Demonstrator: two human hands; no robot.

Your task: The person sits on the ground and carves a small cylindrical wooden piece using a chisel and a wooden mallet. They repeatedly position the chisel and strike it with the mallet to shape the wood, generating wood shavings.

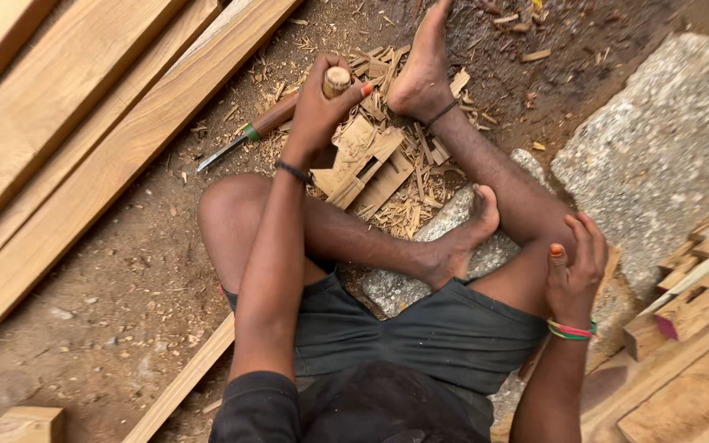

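While the person sits on the dirt in the head view, the left hand (319, 102) is closed around the wooden handle of a chisel (266, 123), blade pointing toward the planks (84, 131). A heap of wood chips (379, 164) suggests much cutting is done. The right hand (578, 267) hangs half-open, empty, beside a stone (658, 148).

Long planks (84, 123) lie at my ten o'clock, a heap of wood chips (383, 168) at twelve, a grey granite slab (658, 148) at two, stacked offcuts (699, 287) at four.
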